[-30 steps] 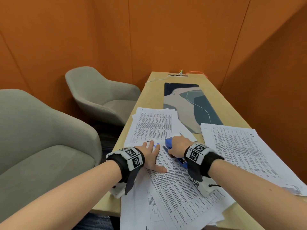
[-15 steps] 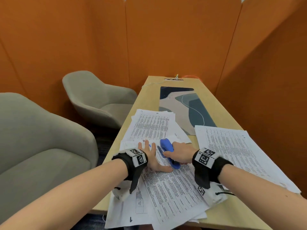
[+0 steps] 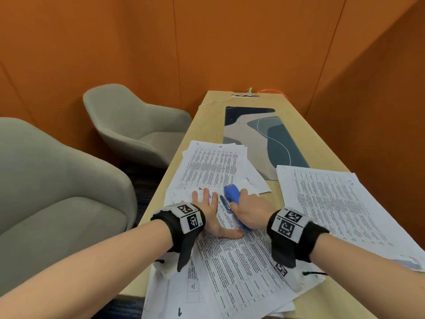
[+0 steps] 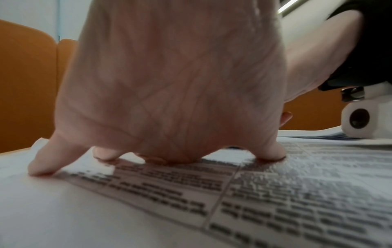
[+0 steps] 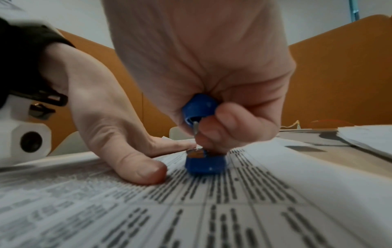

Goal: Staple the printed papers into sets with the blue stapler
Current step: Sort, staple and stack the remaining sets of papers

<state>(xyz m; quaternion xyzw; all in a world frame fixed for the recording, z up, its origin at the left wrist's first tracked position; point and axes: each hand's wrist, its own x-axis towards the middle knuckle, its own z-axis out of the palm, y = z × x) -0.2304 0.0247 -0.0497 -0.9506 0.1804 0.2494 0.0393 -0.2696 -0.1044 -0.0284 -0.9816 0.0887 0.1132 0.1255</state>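
Lying across the tabletop [image 3: 305,132], thin, floppy papers [image 3: 241,268], sliding easily. Pressing flat at nine o'clock, left hand [image 3: 208,211], grip wide. Wrapping the stiff, light stapler [image 3: 232,196] mid-body, right hand [image 3: 251,212], grip holding.

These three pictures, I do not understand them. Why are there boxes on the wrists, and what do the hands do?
No machine: a person wears three cameras. The wide picture comes from the head; the two close ones come from small cameras strapped under each wrist. The left hand lies flat with straight fingers, pressing the papers on the table. The right hand grips the blue stapler, which stands on the papers with its top lifted. Another paper stack lies to the right.
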